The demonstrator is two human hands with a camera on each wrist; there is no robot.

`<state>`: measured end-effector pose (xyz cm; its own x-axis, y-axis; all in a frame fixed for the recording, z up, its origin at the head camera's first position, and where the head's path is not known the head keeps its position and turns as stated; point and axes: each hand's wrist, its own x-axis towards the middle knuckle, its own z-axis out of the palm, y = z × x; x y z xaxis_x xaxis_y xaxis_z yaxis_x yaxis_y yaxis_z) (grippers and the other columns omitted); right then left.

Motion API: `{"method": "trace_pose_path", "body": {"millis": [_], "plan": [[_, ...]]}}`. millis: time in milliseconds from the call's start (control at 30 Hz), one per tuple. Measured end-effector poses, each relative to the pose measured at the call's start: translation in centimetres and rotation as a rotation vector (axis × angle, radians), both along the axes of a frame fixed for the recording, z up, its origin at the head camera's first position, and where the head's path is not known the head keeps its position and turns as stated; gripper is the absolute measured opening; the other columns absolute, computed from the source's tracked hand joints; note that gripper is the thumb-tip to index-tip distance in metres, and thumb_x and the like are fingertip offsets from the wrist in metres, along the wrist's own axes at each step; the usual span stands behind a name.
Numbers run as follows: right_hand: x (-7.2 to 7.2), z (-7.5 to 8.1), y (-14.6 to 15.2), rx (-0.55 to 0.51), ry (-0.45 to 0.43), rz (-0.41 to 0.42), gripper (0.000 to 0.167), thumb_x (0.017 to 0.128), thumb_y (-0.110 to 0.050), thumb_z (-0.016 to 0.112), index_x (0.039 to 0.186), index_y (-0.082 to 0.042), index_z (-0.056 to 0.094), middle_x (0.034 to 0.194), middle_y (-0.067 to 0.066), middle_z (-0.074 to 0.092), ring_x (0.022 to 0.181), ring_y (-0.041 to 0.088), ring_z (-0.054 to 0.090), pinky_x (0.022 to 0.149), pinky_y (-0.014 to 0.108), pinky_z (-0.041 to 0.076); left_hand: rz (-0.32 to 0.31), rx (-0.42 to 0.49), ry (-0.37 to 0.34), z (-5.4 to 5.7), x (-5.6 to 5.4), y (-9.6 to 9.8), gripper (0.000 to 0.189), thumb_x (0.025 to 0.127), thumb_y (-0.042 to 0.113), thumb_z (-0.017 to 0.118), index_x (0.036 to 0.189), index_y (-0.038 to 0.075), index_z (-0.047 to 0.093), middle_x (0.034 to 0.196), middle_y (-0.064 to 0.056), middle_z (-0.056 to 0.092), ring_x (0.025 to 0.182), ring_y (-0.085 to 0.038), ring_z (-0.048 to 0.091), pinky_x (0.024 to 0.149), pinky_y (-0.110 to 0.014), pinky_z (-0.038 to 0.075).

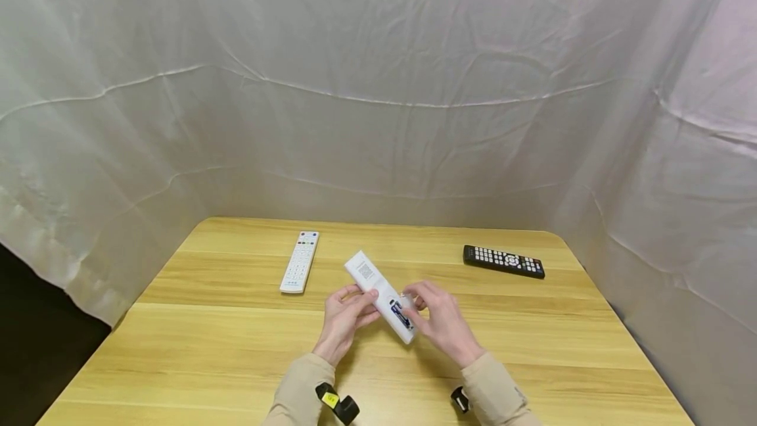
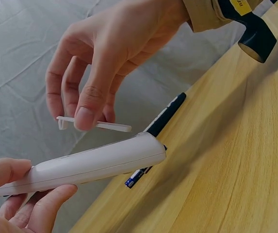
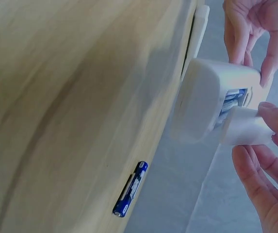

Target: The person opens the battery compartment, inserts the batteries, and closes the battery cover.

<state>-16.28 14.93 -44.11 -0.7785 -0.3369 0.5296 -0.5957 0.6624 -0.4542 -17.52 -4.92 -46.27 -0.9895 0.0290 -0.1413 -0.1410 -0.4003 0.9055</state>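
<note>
A white remote control (image 1: 365, 271) is tilted above the table, back side up, its near end pointing right. My left hand (image 1: 344, 318) grips it around the middle, thumb on top and fingers beneath. Blue batteries (image 3: 233, 97) lie in its uncovered compartment. With thumb and fingers my right hand (image 1: 442, 322) pinches a small white battery cover (image 3: 248, 128). In the left wrist view the cover (image 2: 112, 126) hangs just above the remote, apart from it. A loose blue battery (image 3: 130, 189) lies on the table; in the head view I cannot make it out.
Another white remote (image 1: 299, 262), buttons up, lies on the wooden table (image 1: 207, 334) to the left. A black remote (image 1: 503, 261) lies at the back right. Grey cloth (image 1: 378, 97) hangs behind the table and along its sides.
</note>
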Motion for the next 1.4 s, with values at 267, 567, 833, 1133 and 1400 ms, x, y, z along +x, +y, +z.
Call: {"method": "trace_pose_path", "body": {"millis": [267, 567, 833, 1133, 1400], "plan": [[0.03, 0.06, -0.59, 0.018, -0.013, 0.027, 0.035, 0.077, -0.002, 0.082, 0.109, -0.002, 0.068, 0.1, 0.011, 0.072, 0.077, 0.019, 0.069, 0.068, 0.034, 0.066, 0.001, 0.004, 0.006, -0.04, -0.03, 0.06, 0.044, 0.091, 0.001, 0.07, 0.127, -0.015, 0.051, 0.101, -0.02, 0.076, 0.076, -0.016, 0.075, 0.077, -0.032, 0.067], [-0.03, -0.17, -0.6, 0.078, -0.018, 0.049, 0.035, 0.078, -0.004, 0.081, 0.11, -0.004, 0.068, 0.103, 0.011, 0.072, 0.079, 0.021, 0.071, 0.067, 0.03, 0.065, 0.004, 0.006, 0.016, 0.06, -0.09, 0.18, 0.042, 0.09, 0.001, 0.071, 0.124, -0.015, 0.053, 0.099, -0.018, 0.077, 0.075, -0.016, 0.075, 0.076, -0.031, 0.067], [-0.13, -0.19, -0.55, 0.132, -0.052, 0.059, 0.035, 0.08, -0.005, 0.081, 0.112, -0.004, 0.068, 0.106, 0.009, 0.071, 0.083, 0.021, 0.071, 0.068, 0.019, 0.062, -0.016, 0.0, 0.018, -0.04, -0.05, 0.21, 0.041, 0.09, 0.001, 0.071, 0.124, -0.014, 0.052, 0.098, -0.017, 0.077, 0.076, -0.016, 0.075, 0.077, -0.032, 0.067], [-0.38, -0.09, -0.48, 0.146, -0.098, 0.06, 0.03, 0.081, -0.006, 0.08, 0.109, -0.005, 0.069, 0.102, 0.007, 0.069, 0.08, 0.019, 0.069, 0.066, 0.017, 0.059, -0.013, -0.004, 0.013, -0.08, -0.27, 0.42, 0.039, 0.089, 0.001, 0.072, 0.122, -0.012, 0.054, 0.096, -0.014, 0.078, 0.075, -0.015, 0.075, 0.075, -0.031, 0.067], [-0.33, 0.11, -0.43, 0.171, -0.12, 0.058, 0.027, 0.083, -0.006, 0.078, 0.108, -0.005, 0.069, 0.099, 0.006, 0.068, 0.081, 0.019, 0.069, 0.066, 0.018, 0.06, 0.006, -0.014, 0.036, 0.08, 0.07, 0.58, 0.039, 0.089, 0.001, 0.073, 0.121, -0.012, 0.055, 0.1, -0.019, 0.077, 0.075, -0.016, 0.075, 0.076, -0.032, 0.067]]}}
